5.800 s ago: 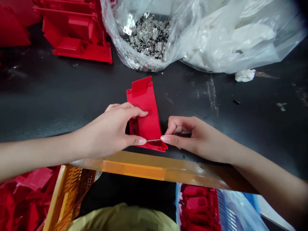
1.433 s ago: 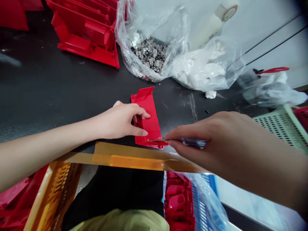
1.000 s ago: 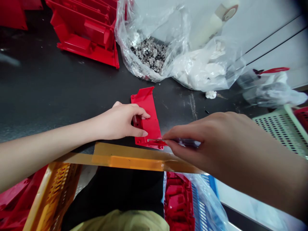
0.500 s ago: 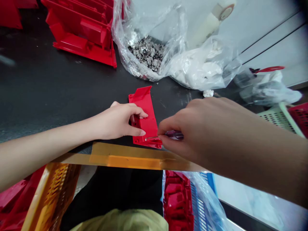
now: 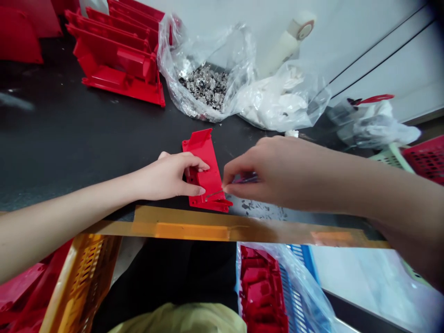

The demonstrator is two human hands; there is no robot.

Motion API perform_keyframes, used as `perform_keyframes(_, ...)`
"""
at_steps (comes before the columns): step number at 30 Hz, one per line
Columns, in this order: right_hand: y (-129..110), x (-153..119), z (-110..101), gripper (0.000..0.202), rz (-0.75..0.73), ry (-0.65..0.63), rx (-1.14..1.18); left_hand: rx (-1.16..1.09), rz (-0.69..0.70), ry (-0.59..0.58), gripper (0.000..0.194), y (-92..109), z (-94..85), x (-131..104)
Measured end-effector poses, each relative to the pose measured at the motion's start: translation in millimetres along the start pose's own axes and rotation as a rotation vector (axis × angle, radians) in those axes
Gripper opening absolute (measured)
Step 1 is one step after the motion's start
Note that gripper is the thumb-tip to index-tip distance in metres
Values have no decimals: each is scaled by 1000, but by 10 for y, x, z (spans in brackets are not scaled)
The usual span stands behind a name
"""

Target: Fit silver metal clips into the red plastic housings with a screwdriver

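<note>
A red plastic part (image 5: 210,178) with raised ends lies on the black table in front of me. My left hand (image 5: 176,175) grips it from the left, the thumb low on the part and the fingers curled over its upper face. In my right hand (image 5: 255,175) is a slim screwdriver (image 5: 215,193) with a purplish see-through handle, mostly hidden by the fingers. Its thin metal shaft points left across the lower end of the part, and the tip is close to my left thumb. Whether the tip touches the part I cannot tell.
Behind stand several similar red parts (image 5: 120,76) and an open clear bag (image 5: 169,88) of small shiny pieces. White bags (image 5: 277,101) and a pale bottle (image 5: 286,44) are farther right. Tape (image 5: 145,222) covers the table's front edge; below are an orange crate (image 5: 81,273) and a blue crate (image 5: 294,296).
My right hand has risen slightly and tilted, uncovering more of the screwdriver's shaft and the worn table surface beneath. My left hand keeps its hold on the red part. The camera view has shifted slightly.
</note>
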State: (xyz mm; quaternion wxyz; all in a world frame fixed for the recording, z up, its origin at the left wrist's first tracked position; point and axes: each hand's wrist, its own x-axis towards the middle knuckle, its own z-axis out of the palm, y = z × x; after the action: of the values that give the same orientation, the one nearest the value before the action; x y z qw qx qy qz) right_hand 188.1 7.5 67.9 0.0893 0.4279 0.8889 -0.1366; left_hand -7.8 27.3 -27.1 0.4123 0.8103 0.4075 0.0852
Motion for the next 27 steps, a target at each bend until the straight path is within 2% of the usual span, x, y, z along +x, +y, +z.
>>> perform_keyframes(2, 138, -159, 11, 17, 10, 34, 212, 28, 21, 3, 45, 0, 3, -11)
perform_keyframes(4, 265, -339, 87, 27, 77, 143, 353, 65, 36, 9, 42, 9, 9, -25)
perform_keyframes(6, 365, -494, 234, 28, 128, 228, 404, 107, 52, 18, 41, 33, 16, -37)
perform_keyframes(9, 464, -613, 519, 23, 83, 229, 521, 201, 86, 51, 43, 96, 28, -45)
perform_keyframes(13, 540, -581, 814, 19, -42, 240, 641, 333, 131, 38, 47, 174, 39, -44)
perform_keyframes(17, 603, -491, 950, 19, -140, 280, 689, 384, 150, -11, 47, 189, 39, -39)
perform_keyframes(21, 635, -453, 1043, 16, -155, 327, 660, 429, 164, -12, 50, 187, 38, -19)
perform_keyframes(27, 591, -482, 1197, 11, -172, 485, 537, 555, 198, 6, 53, 215, 32, 46)
